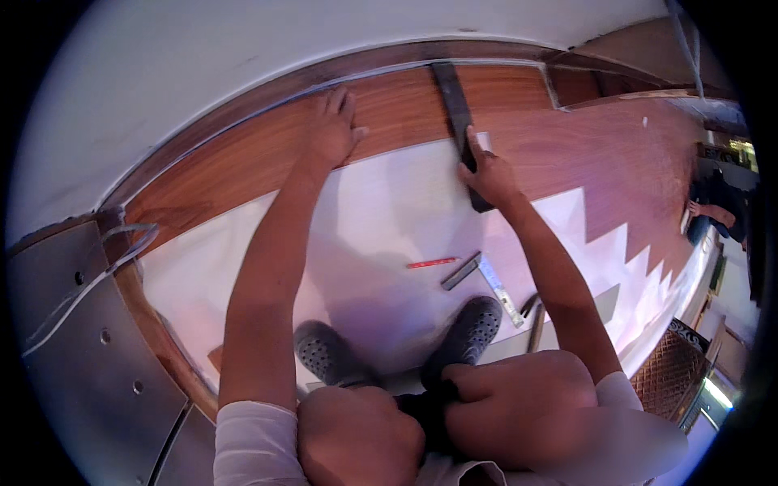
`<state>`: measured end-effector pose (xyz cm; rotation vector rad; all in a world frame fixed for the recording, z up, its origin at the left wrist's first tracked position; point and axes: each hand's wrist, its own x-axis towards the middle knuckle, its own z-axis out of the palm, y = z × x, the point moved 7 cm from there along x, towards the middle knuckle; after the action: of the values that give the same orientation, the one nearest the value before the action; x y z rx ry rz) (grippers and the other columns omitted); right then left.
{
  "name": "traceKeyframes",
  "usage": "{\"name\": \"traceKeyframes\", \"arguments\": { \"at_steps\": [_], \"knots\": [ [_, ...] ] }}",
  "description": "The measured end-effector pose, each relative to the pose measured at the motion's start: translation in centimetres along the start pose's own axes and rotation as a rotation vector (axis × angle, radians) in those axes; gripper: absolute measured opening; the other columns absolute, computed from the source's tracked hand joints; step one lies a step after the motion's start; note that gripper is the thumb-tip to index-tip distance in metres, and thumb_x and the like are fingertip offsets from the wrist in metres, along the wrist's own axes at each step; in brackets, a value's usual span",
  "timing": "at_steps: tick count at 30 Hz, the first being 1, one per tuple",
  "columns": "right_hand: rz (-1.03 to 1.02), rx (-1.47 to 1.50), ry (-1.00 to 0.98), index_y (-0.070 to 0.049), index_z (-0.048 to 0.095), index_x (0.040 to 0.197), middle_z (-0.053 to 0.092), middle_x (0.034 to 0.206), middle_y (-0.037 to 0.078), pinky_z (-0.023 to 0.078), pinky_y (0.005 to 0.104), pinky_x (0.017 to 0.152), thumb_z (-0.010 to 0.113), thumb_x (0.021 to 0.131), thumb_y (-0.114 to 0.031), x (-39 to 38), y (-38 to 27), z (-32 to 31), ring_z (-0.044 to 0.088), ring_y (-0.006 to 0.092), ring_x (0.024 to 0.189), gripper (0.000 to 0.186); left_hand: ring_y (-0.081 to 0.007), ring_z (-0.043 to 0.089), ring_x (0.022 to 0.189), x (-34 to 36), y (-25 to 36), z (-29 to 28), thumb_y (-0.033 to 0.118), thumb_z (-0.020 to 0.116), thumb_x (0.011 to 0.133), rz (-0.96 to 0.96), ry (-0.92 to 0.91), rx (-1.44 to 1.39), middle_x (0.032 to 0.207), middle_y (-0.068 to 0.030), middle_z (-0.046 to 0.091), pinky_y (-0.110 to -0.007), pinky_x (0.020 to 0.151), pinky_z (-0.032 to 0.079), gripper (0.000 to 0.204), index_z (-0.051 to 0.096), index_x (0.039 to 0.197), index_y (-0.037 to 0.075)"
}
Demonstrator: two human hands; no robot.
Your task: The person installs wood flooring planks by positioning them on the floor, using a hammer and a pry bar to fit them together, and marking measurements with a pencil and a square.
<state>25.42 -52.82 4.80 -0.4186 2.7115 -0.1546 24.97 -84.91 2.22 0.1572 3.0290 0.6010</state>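
Pointing lengthwise at wall (324,40): dark bar (455,105)

A long, straight, dark bar (454,99) lies flat and slightly aslant, its far end near the floor's wall-side edge and its near end out over the white sheet (381,211) that covers the floor there. Beneath it, reddish-brown wood-grain boards (397,105) run lengthwise along that wall-side edge as a flat strip. Toward the floor's right side they widen into a broad field, whose near edge steps down in a sawtooth line against the white.
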Motion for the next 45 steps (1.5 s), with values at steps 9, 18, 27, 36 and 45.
{"name": "traceKeyframes", "arguments": {
  "at_steps": [9, 18, 27, 36, 45],
  "knots": [
    [-0.029, -0.103, -0.082, -0.01, 0.009, 0.162, 0.071, 0.096, 0.028, 0.055, 0.0497, 0.081, 0.059, 0.094, -0.042, 0.7, -1.5, -0.3, 0.069, 0.0434, 0.086, 0.09, -0.031, 0.029, 0.15, -7.0, -0.5, 0.8, 0.037, 0.067, 0.094, 0.064, 0.027, -0.009, 0.162, -0.0119, 0.032, -0.042, 0.123, 0.028, 0.072, 0.041, 0.15, 0.001],
    [-0.158, -0.1, -0.055, -0.002, 0.009, 0.16, 0.07, 0.089, 0.03, 0.055, 0.0524, 0.078, 0.059, 0.095, -0.039, 1.0, 0.2, -0.2, 0.069, 0.0446, 0.081, 0.09, -0.0314, 0.03, 0.149, -8.5, -0.9, -0.5, 0.035, 0.071, 0.091, 0.11, 0.01, 0.046, 0.163, -0.0098, 0.032, -0.042, 0.122, 0.031, 0.073, 0.043, 0.152, 0.01],
    [-0.11, -0.344, -0.196, 0.012, 0.007, 0.155, 0.072, 0.086, 0.026, 0.057, 0.051, 0.076, 0.053, 0.096, -0.037, 1.5, -1.9, 0.3, 0.071, 0.0415, 0.077, 0.089, -0.0329, 0.035, 0.146, -8.7, -1.0, -0.2, 0.032, 0.069, 0.092, 0.168, 0.113, 0.041, 0.159, -0.0099, 0.038, -0.046, 0.121, 0.03, 0.07, 0.042, 0.153, 0.011],
    [-0.072, -0.391, -0.237, 0.008, 0.008, 0.157, 0.072, 0.093, 0.027, 0.056, 0.0511, 0.078, 0.052, 0.096, -0.038, 1.3, -2.2, -0.1, 0.071, 0.0415, 0.08, 0.088, -0.0345, 0.037, 0.144, -8.8, -0.8, -0.5, 0.031, 0.067, 0.093, 0.185, 0.158, 0.013, 0.158, -0.0127, 0.04, -0.047, 0.12, 0.03, 0.064, 0.046, 0.15, 0.011],
    [0.021, 0.072, 0.254, -0.007, 0.051, 0.144, 0.063, 0.128, 0.024, 0.05, 0.0477, 0.098, 0.06, 0.097, -0.026, -8.7, 4.9, -1.4, 0.062, 0.0396, 0.116, 0.051, -0.0355, 0.038, 0.143, -11.4, -4.5, -0.1, 0.034, 0.07, 0.092, 0.088, 0.126, -0.047, 0.158, -0.0128, 0.04, -0.046, 0.119, 0.033, 0.069, 0.044, 0.151, 0.01]
  ]
}}
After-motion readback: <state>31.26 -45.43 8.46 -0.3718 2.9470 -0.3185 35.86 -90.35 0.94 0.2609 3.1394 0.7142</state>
